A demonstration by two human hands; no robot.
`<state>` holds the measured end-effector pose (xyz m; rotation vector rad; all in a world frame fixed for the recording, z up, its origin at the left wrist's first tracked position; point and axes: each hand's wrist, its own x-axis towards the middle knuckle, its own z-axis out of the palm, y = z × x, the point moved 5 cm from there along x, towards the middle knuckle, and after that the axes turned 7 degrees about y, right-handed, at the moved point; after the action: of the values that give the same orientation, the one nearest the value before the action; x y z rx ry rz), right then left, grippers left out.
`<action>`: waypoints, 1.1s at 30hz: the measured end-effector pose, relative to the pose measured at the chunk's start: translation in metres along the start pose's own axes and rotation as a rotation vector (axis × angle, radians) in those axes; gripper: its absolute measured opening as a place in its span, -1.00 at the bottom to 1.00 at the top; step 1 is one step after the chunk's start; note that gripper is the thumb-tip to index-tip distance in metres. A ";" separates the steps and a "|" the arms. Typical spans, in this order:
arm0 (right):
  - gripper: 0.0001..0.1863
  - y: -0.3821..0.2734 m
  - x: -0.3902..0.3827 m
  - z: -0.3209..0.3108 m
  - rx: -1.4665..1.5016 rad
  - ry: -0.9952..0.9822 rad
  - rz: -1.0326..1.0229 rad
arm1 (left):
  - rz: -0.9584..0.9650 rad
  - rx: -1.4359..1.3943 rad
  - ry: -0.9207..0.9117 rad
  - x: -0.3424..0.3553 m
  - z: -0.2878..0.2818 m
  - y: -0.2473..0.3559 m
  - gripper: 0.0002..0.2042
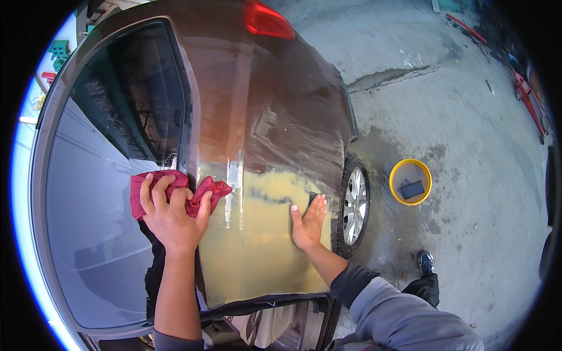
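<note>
My left hand (pixel 172 213), fingers curled, grips a crumpled red cloth (pixel 143 196) against the car's side glass and window edge. My right hand (pixel 310 222) lies on the pale yellow patch (pixel 252 257) of the brown car body (pixel 281 88), its fingers together and pressed over a dark thin pad (pixel 314 197), mostly hidden under them. Water streaks and grey smudges show on the patch. The dark side window (pixel 123 93) is left of the body, the red tail light (pixel 269 20) at the top.
A yellow bucket (pixel 427 178) with murky water and a dark block stands on the concrete floor (pixel 468 234) beside the wheel (pixel 354 205). A red jack (pixel 527 99) lies at the far right. My shoe (pixel 426 262) shows near the bucket. Below the patch is an opening onto the car's interior.
</note>
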<state>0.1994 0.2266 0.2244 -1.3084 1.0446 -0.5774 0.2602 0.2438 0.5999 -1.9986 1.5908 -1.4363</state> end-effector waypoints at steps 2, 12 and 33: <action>0.21 -0.059 -0.009 0.010 0.046 -0.026 -0.176 | -0.009 0.000 0.004 0.000 0.000 0.000 -0.67; 0.22 -0.122 0.001 -0.027 0.025 -0.108 -0.277 | 0.008 -0.008 0.014 0.000 0.000 0.002 -0.71; 0.26 -0.151 -0.025 -0.015 -0.031 -0.163 -0.496 | -0.008 -0.017 0.000 -0.002 0.001 -0.002 -0.75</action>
<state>0.2056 0.2073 0.3766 -1.6249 0.5941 -0.8098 0.2625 0.2465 0.5997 -2.0161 1.6019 -1.4299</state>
